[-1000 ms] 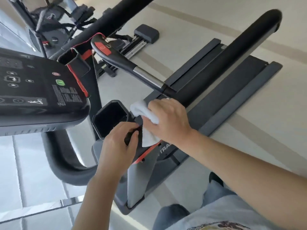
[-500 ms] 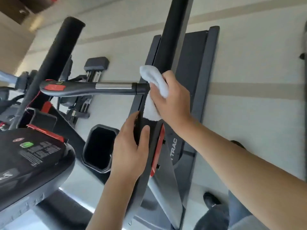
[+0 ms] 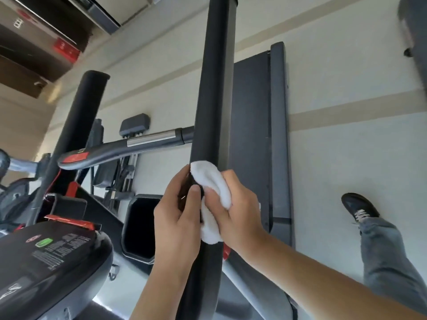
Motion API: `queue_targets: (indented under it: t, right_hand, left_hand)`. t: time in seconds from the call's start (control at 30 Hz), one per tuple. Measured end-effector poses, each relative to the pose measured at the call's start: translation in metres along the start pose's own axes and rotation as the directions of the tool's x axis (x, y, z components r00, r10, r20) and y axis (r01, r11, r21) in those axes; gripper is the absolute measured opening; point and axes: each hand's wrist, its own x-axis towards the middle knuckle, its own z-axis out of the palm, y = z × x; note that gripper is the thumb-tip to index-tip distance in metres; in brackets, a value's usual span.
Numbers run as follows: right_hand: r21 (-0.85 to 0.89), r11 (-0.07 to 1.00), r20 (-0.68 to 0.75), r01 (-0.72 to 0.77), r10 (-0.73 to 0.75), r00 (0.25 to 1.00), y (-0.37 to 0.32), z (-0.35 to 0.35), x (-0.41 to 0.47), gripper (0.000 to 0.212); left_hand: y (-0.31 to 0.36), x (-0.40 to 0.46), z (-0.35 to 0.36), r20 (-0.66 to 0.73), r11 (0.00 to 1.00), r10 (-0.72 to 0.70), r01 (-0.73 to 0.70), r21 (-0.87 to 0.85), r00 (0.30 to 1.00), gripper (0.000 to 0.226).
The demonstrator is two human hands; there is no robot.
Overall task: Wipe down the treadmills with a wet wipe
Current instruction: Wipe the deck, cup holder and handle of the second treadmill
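Note:
A black padded side handrail (image 3: 213, 88) of the treadmill runs up the middle of the head view. My right hand (image 3: 240, 211) grips a bunched white wet wipe (image 3: 213, 181) and presses it around the rail. My left hand (image 3: 178, 218) grips the same rail just left of the wipe, thumb over the front. The treadmill's console (image 3: 46, 257) with a green button sits at the lower left, and its dark belt deck (image 3: 251, 135) lies beyond the rail.
A crossbar with a silver sensor strip (image 3: 150, 140) and a red tab joins the rail from the left. An open cup holder (image 3: 142, 225) is beside my left hand. My shoe (image 3: 359, 209) and trouser leg stand on the pale floor at right. Other gym machines crowd the far left.
The view has swung so the rail now stands upright in the middle. Both hands sit closer together on the rail, and the wipe has shifted from the crossbar joint onto the rail beside my left thumb.

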Motion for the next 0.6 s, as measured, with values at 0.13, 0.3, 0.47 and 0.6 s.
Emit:
queue_targets:
  t: [0.13,0.3,0.47,0.6]
  right_hand:
    - [-0.036,0.999,-0.098,-0.016,0.012,0.995,-0.002,-0.005,0.068,0.022]
    - [-0.162,0.987,-0.11,-0.007,-0.011,0.994,-0.006,-0.011,0.109,0.025]
    - [-0.338,0.907,-0.005,0.251,-0.268,0.963,-0.015,0.0,0.083,0.019]
    - [-0.387,0.843,0.056,0.375,-0.384,0.922,-0.017,0.002,0.095,0.023]
  left_hand:
    - [-0.003,0.003,0.001,-0.014,1.0,0.023,-0.023,0.012,1.0,0.039]
    - [-0.007,0.004,0.002,-0.037,1.0,0.016,-0.016,0.014,0.999,0.038]
    - [-0.002,0.004,0.0,-0.014,0.999,0.017,-0.016,0.05,1.0,0.038]
    - [0.002,0.005,-0.001,-0.014,0.997,0.022,-0.021,0.077,1.0,0.038]
